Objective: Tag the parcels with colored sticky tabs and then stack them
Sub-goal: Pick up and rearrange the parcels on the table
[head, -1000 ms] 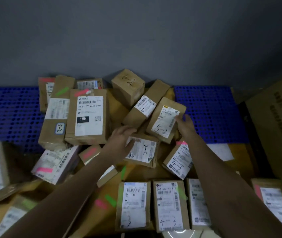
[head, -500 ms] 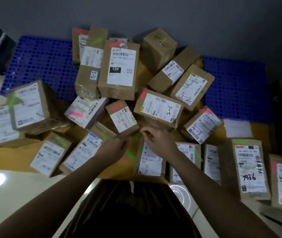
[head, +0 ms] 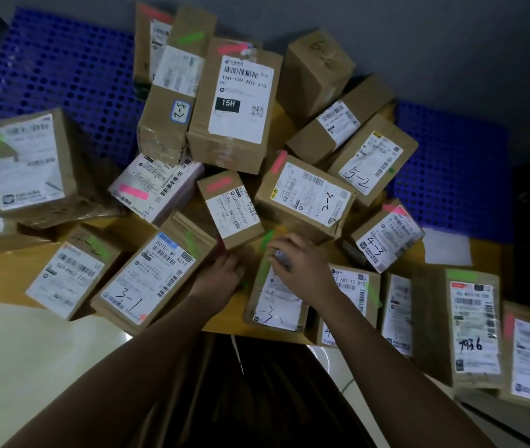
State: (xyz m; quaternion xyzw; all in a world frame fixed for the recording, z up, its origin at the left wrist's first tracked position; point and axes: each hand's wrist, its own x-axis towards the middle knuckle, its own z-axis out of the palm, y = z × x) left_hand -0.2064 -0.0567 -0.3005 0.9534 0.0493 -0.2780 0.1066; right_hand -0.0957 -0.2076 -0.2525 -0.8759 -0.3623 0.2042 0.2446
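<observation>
Brown cardboard sheeting [head: 5, 273] over blue perforated plastic pallets [head: 73, 79] carries the scene: a person's right hand [head: 302, 266], fingers curled, pinches something small and pale at the top edge of a brown taped parcel with a white label [head: 276, 302]; the left hand [head: 220, 278], fingers bent, rests beside a green sticky tab [head: 267, 238]. Tagged brown labelled parcels, marked 3-1 [head: 150, 276], 2-3 [head: 305, 195] and 4-3 [head: 386, 240], lie scattered around, unstacked.
</observation>
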